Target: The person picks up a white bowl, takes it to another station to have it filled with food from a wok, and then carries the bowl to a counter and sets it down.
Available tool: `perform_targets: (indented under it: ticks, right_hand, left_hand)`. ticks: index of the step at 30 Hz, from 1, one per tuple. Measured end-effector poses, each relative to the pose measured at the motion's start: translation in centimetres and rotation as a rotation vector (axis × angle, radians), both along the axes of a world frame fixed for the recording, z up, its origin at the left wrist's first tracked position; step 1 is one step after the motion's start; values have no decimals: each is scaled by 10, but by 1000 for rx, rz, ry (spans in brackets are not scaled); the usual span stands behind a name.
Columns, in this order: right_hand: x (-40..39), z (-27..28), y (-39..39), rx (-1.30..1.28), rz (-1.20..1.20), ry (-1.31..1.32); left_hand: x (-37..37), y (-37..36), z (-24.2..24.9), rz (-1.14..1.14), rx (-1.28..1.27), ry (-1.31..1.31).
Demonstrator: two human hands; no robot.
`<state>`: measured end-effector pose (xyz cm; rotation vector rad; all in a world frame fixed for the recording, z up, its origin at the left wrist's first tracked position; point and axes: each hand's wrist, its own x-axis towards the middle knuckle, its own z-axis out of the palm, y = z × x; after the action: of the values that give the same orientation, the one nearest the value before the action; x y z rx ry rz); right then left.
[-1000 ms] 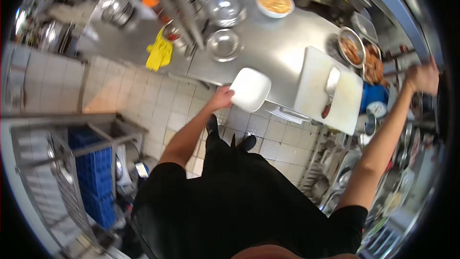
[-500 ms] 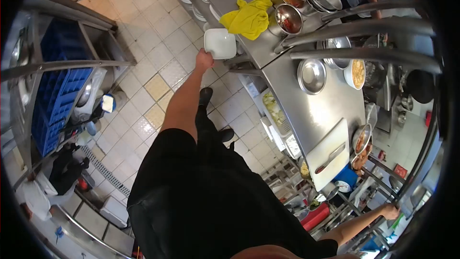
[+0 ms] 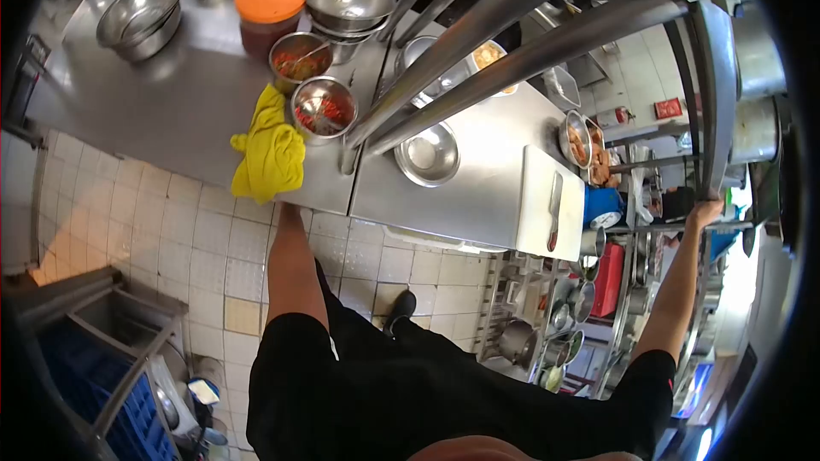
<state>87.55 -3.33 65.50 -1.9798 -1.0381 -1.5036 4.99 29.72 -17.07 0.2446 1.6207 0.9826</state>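
My left forearm (image 3: 294,260) reaches up to the near edge of the steel table (image 3: 171,141), and my left hand is hidden beneath it, under the yellow cloth (image 3: 272,154). The white dish is out of sight too. At the right, my right hand (image 3: 706,212) is closed on the upright metal post (image 3: 717,119) of a rack. Closest to the cloth are two steel bowls of chopped red food, one of them (image 3: 324,109) at its right edge. A knife (image 3: 555,209) lies on a white cutting board (image 3: 534,205).
Thick steel bars (image 3: 530,43) slant over the table. An orange-lidded container (image 3: 270,13) and stacked bowls (image 3: 350,4) stand at the back. Shelves with pots (image 3: 518,341) are below right, a blue crate (image 3: 94,401) at lower left. Part of another person shows at the top.
The view has swung, showing more of the table. My left hand, which held the white dish beside the table, has gone under its edge with the dish no longer visible. My right hand remains on the rack.
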Motion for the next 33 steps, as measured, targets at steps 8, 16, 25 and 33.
perform_targets:
  ticks: [8,16,25,33]
  right_hand:
    - [-43,-20,13,127,-38,51]
    - [-66,-38,25,44,-87,-175]
    - [-112,-47,52,225,-48,-146]
    - [-215,-91,80,407,344,-193]
  left_hand:
    - [-19,-36,-13,-225,292,-16]
    - [-106,-268,10,-1760,133,266]
    - [-139,-270,76,-2003,371,314]
    - [19,-192,275,-1307,-382,59]
